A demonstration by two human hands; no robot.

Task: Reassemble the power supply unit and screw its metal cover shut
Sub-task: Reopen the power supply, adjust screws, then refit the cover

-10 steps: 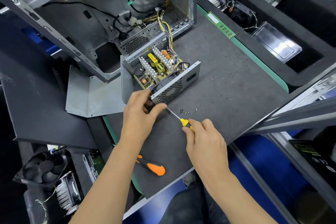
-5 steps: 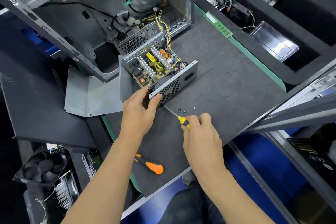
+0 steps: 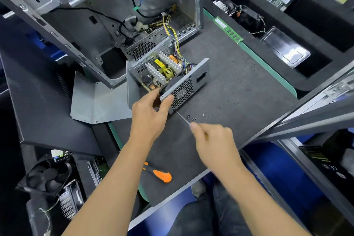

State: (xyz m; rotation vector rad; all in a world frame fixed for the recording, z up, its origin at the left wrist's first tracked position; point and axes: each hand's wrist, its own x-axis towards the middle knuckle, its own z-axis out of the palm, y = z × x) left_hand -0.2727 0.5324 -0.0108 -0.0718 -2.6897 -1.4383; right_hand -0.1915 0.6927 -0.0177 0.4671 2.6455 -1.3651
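Note:
The open power supply unit [image 3: 188,82] stands on the dark mat with its circuit board, heat sinks and yellow wires exposed. My left hand [image 3: 151,113] grips the near corner of its perforated fan panel between thumb and fingers. My right hand [image 3: 212,140] holds a small screwdriver [image 3: 183,118], its handle hidden in my fist. The thin shaft points at the lower corner of the fan panel. The grey metal cover [image 3: 97,101] lies flat on the left, apart from the unit. Several small screws [image 3: 193,118] lie loose on the mat beside the shaft.
An empty computer case [image 3: 107,15] stands open behind the unit, cables running from it. An orange-handled screwdriver [image 3: 161,175] lies near the mat's front edge. A RAM stick [image 3: 229,30] lies at the back right. A black fan [image 3: 46,176] and heat sink sit lower left.
The unit's near end has tipped up a little in my left hand. My right hand has slid over the yellow handle and brought the tip to the panel's lower corner.

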